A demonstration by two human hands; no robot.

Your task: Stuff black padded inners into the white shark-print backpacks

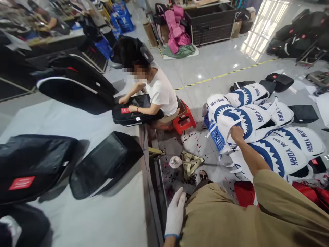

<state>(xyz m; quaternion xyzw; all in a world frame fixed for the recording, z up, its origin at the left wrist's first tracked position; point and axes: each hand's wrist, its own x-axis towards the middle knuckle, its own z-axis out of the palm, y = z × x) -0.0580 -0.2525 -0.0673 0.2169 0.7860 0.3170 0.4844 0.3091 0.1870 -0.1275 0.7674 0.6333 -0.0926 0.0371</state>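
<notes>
My right hand (pixel 236 133) reaches out to the right and grips the top of a white and blue "NEW YORK" bag piece (pixel 240 118) on a pile of several such pieces (pixel 282 151). My left hand (pixel 175 213), in a white glove, hangs low by the table's edge (pixel 151 178) with its fingers together and holds nothing. Under the pile sits a blue plastic basket (pixel 216 136).
A person in a white shirt (pixel 160 92) sits on a red stool (pixel 183 120) and handles a black bag (pixel 133 111). Black bags (pixel 105 163) lie on the grey table (pixel 77 219). Scraps and a yellow stand (pixel 190 163) lie on the floor.
</notes>
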